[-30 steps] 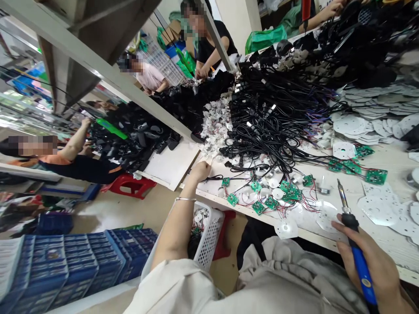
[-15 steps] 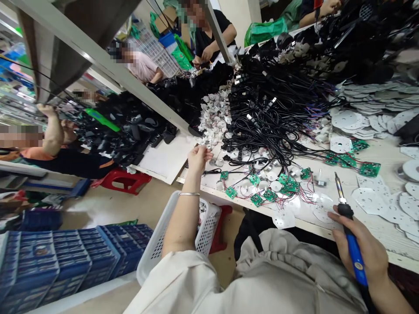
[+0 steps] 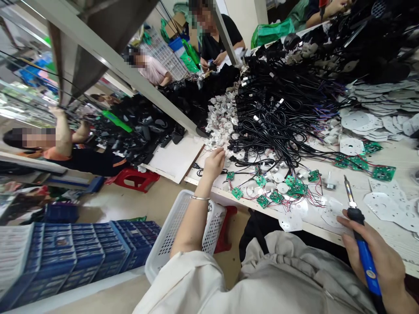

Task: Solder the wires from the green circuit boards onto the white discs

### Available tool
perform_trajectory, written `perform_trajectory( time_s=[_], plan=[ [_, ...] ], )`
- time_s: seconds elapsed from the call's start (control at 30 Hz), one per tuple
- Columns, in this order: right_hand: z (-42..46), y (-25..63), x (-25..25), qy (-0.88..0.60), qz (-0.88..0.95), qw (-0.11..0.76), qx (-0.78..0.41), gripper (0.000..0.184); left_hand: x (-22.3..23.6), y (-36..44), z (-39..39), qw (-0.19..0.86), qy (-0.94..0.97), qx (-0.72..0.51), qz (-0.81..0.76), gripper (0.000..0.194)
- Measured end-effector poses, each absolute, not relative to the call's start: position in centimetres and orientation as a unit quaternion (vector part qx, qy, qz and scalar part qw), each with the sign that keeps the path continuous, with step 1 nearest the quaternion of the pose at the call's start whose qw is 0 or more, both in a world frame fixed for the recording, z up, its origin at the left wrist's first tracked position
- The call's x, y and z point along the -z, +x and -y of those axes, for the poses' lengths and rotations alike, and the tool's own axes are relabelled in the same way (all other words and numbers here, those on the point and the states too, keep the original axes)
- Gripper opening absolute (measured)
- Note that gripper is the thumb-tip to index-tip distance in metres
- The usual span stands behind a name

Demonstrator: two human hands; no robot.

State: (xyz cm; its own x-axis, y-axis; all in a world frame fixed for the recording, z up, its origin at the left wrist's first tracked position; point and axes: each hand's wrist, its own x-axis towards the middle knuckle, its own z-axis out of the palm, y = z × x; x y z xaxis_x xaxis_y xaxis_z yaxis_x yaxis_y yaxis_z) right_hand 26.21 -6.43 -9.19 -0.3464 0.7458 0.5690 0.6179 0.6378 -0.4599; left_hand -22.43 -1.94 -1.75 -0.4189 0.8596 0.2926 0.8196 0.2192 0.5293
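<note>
My right hand (image 3: 388, 261) is wrapped round the blue handle of a soldering iron (image 3: 366, 257), its metal tip pointing away over the table. Stretched forward, my left hand (image 3: 214, 165) has curled fingers at the near edge of a heap of small white motor-like parts (image 3: 218, 115); whatever is in those fingers is hidden. Just right of this hand lie green circuit boards (image 3: 296, 185) with thin red wires, mixed with white parts. Behind them is a tangle of black power cords (image 3: 271, 131). White flat plates (image 3: 381, 205) lie beyond the iron's tip on the right.
A white perforated basket (image 3: 166, 231) stands below my left arm, by a red stool (image 3: 226, 229). Blue crates (image 3: 88, 253) line the lower left. A slanting metal post (image 3: 144, 83) crosses the view. Several co-workers sit around black parts (image 3: 144, 122). Stacked white plates (image 3: 376, 120) lie far right.
The view has shifted slightly, so the scene sits further right. My left hand has moved a little to the right by the heap, fingers still curled. My right hand keeps the soldering iron much as before.
</note>
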Motion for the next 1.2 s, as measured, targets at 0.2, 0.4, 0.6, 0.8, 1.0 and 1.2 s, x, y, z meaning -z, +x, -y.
perform_trajectory(
  time_s=[0.2, 0.4, 0.6, 0.8, 1.0, 1.2],
  plan=[
    [6.2, 26.2, 9.8, -0.406, 0.814, 0.409, -0.075, 0.04, -0.4, -20.7, 2.1, -0.047, 0.569, -0.295, -0.766, 0.015],
    [6.1, 25.1, 8.0, -0.435, 0.81, 0.385, -0.077, 0.028, -1.4, -12.6, 1.3, -0.076, 0.622, -0.471, -0.621, 0.021],
    [5.4, 24.6, 7.4, -0.438, 0.793, 0.413, -0.096, 0.032, -1.1, -4.2, 0.0, 0.059, 0.671, -0.504, -0.541, 0.005],
    [5.2, 24.5, 7.1, -0.421, 0.788, 0.44, -0.091, 0.036, 0.8, 2.1, 1.4, 0.017, 0.836, -0.323, -0.443, 0.01],
    [5.0, 24.6, 7.2, -0.424, 0.788, 0.435, -0.1, 0.036, 4.8, 5.1, 2.9, 0.008, 0.854, -0.262, -0.448, 0.007],
    [5.9, 25.4, 7.2, -0.419, 0.729, 0.509, -0.187, 0.03, 5.5, 5.1, 2.6, 0.025, 0.844, -0.277, -0.458, 0.007]
  ],
)
